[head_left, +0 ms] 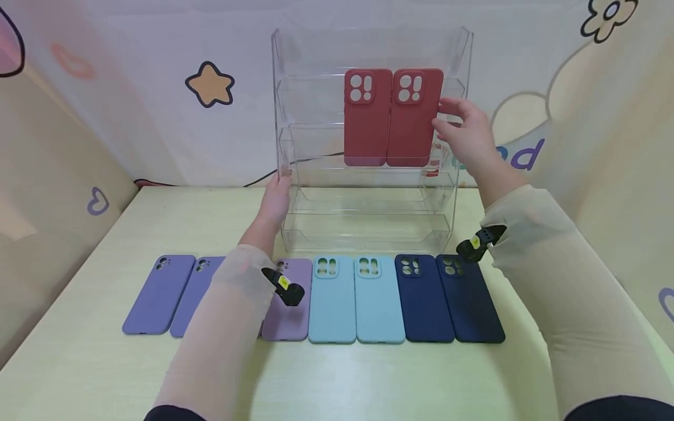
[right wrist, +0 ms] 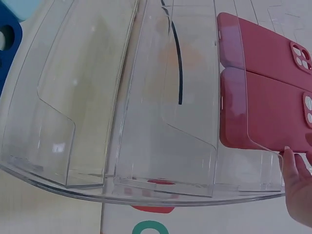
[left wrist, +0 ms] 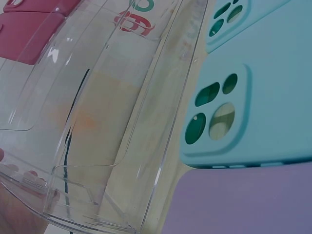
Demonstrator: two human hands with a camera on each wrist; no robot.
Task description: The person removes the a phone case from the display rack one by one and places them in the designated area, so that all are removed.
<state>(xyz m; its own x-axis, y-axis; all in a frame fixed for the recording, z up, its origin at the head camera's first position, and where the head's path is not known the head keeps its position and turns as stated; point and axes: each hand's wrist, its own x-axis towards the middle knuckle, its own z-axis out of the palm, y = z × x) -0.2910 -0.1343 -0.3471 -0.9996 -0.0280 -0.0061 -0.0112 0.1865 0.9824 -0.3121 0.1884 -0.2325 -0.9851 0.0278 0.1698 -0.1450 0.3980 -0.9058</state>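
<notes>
A clear acrylic tiered rack (head_left: 368, 234) stands at the back of the table. My left hand (head_left: 276, 199) grips its left side wall; in the left wrist view those fingers show blurrily through the plastic. Two red phone cases, the left one (head_left: 367, 131) and the right one (head_left: 416, 131), lean upright side by side on an upper tier, camera cutouts at the top. With thumb and fingertips, my right hand (head_left: 466, 130) touches the right case's outer edge. In the right wrist view the same hand (right wrist: 298, 192) meets that case's side, partly cut off by the frame.
In front of the rack lies a row of phone cases: blue-violet (head_left: 159, 295), lilac (head_left: 295, 304), light blue (head_left: 333, 301) and navy (head_left: 423, 301). My left sleeve (head_left: 216, 333) covers part of the row. A printed cloth (head_left: 131, 105) hangs behind.
</notes>
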